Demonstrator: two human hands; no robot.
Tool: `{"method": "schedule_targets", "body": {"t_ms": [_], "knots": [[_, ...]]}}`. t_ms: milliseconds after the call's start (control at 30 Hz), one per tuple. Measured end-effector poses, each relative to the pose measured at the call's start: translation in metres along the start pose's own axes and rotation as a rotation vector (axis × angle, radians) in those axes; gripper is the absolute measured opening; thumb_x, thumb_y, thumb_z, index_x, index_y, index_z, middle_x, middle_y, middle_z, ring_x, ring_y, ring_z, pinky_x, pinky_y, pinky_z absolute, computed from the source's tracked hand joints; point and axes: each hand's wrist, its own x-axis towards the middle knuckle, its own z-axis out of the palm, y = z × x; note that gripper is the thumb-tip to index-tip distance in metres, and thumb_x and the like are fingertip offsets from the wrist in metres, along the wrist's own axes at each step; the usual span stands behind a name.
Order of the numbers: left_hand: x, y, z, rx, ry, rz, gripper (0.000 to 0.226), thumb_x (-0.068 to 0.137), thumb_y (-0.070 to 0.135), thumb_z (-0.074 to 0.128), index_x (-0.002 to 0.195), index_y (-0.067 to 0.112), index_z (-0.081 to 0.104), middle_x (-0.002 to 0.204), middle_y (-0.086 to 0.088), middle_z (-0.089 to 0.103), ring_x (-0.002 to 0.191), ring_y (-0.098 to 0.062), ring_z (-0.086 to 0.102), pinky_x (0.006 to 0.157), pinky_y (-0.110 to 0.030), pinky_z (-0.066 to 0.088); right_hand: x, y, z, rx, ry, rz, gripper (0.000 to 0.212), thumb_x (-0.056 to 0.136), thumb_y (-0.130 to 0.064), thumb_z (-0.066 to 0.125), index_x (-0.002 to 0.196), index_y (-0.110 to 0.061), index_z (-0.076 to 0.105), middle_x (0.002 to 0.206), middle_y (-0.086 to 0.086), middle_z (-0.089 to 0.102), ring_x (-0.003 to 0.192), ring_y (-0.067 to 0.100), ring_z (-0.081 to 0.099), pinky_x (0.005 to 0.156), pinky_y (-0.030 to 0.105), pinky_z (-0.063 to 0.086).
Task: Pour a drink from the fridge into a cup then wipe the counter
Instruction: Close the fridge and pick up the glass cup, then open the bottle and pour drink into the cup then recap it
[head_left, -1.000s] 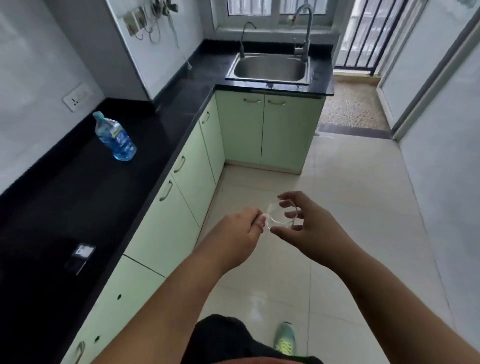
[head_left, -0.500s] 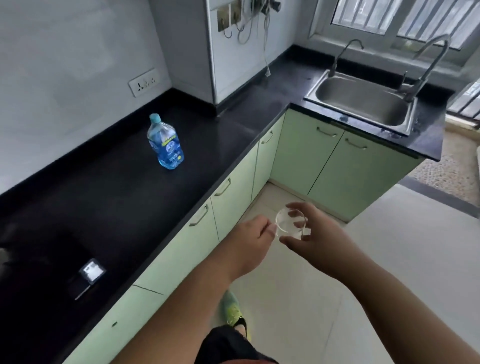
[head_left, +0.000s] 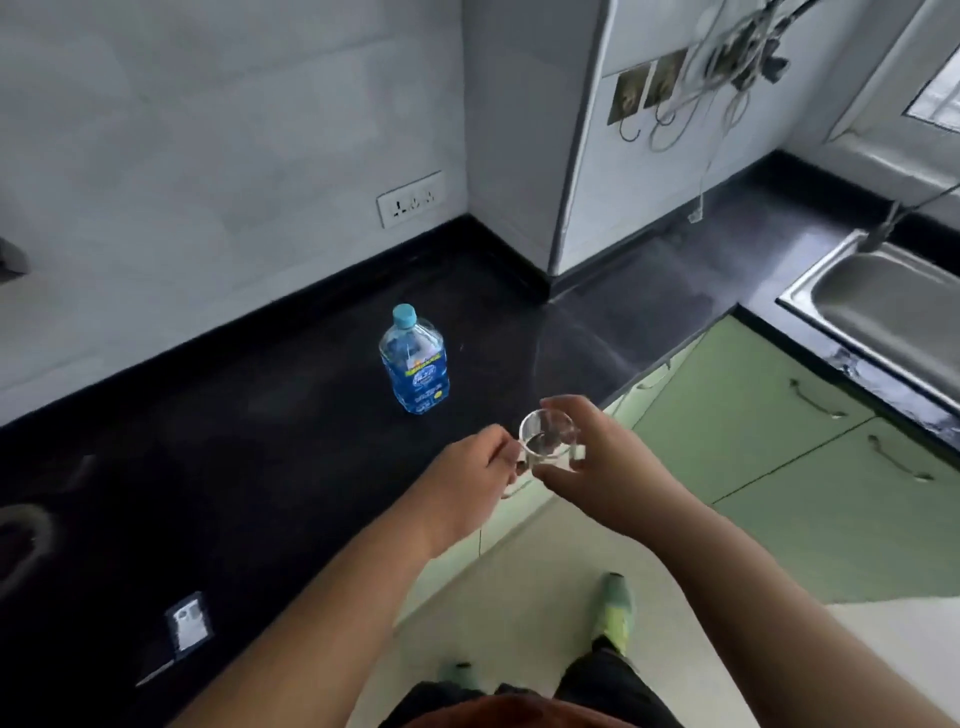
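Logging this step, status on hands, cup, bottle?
Left hand and right hand both gripping clear cup, held at counter edge. Bottle upright, capped, behind the cup. Nothing between them.

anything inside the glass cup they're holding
The clear glass cup looks empty; the dark counter shows through it. The right hand fingers cover its far side, and blur could hide a thin film.

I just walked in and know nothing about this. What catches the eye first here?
A small clear glass cup, held between the left hand and right hand above the black counter's edge. Behind it, a capped blue bottle stands upright on that counter.
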Motion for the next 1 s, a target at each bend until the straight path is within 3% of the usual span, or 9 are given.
{"method": "schedule_targets", "body": {"t_ms": [200, 367, 567, 667, 767, 1000], "knots": [[0.052, -0.011, -0.023, -0.103, 0.27, -0.185, 0.031, 0.111, 0.04, 0.041, 0.098, 0.023, 0.061, 0.094, 0.004, 0.069, 0.08, -0.009, 0.061, 0.084, -0.038, 0.053, 0.127, -0.022, -0.018, -0.107, -0.235, -0.243, 0.072, 0.09, -0.033, 0.074, 0.154, -0.031, 0.041, 0.148, -0.002, 0.055, 0.127, 0.017, 0.062, 0.106, 0.036, 0.054], [0.07, -0.019, -0.025, -0.176, 0.458, -0.389, 0.033, 0.111, 0.039, 0.04, 0.096, 0.017, 0.06, 0.098, 0.003, 0.07, 0.089, -0.017, 0.065, 0.091, -0.045, 0.054, 0.215, -0.055, -0.025, -0.12, -0.32, -0.452, 0.061, 0.094, -0.023, 0.066, 0.152, -0.029, 0.049, 0.153, 0.0, 0.05, 0.133, 0.02, 0.058, 0.11, 0.039, 0.049], [0.089, -0.037, -0.014, -0.322, 0.542, -0.541, 0.028, 0.109, 0.039, 0.04, 0.095, 0.025, 0.06, 0.098, 0.006, 0.071, 0.087, -0.012, 0.064, 0.092, -0.041, 0.055, 0.288, -0.096, 0.021, -0.423, -0.512, -0.643, 0.07, 0.097, -0.039, 0.066, 0.16, -0.037, 0.035, 0.166, 0.001, 0.032, 0.143, 0.032, 0.046, 0.117, 0.047, 0.042], [0.098, -0.051, -0.013, -0.368, 0.527, -0.584, 0.028, 0.108, 0.038, 0.041, 0.096, 0.023, 0.061, 0.099, 0.005, 0.072, 0.089, -0.013, 0.065, 0.096, -0.043, 0.056, 0.304, -0.1, 0.042, -0.523, -0.545, -0.646, 0.055, 0.097, -0.04, 0.067, 0.148, -0.027, 0.051, 0.149, 0.01, 0.048, 0.131, 0.033, 0.056, 0.104, 0.041, 0.049], [0.105, -0.067, -0.014, -0.401, 0.506, -0.605, 0.029, 0.108, 0.04, 0.041, 0.093, 0.025, 0.06, 0.098, 0.006, 0.072, 0.087, -0.011, 0.065, 0.095, -0.042, 0.056, 0.315, -0.101, 0.045, -0.5, -0.462, -0.601, 0.039, 0.099, -0.038, 0.066, 0.129, -0.013, 0.06, 0.13, 0.014, 0.054, 0.112, 0.035, 0.062, 0.089, 0.038, 0.049], [0.14, -0.102, -0.014, -0.383, 0.425, -0.663, 0.028, 0.108, 0.039, 0.039, 0.098, 0.026, 0.062, 0.101, 0.007, 0.072, 0.09, -0.013, 0.067, 0.095, -0.042, 0.058, 0.342, -0.084, 0.002, -0.578, -0.335, -0.45, 0.045, 0.098, -0.042, 0.068, 0.126, -0.007, 0.061, 0.125, 0.015, 0.053, 0.107, 0.035, 0.063, 0.078, 0.033, 0.041]]}}
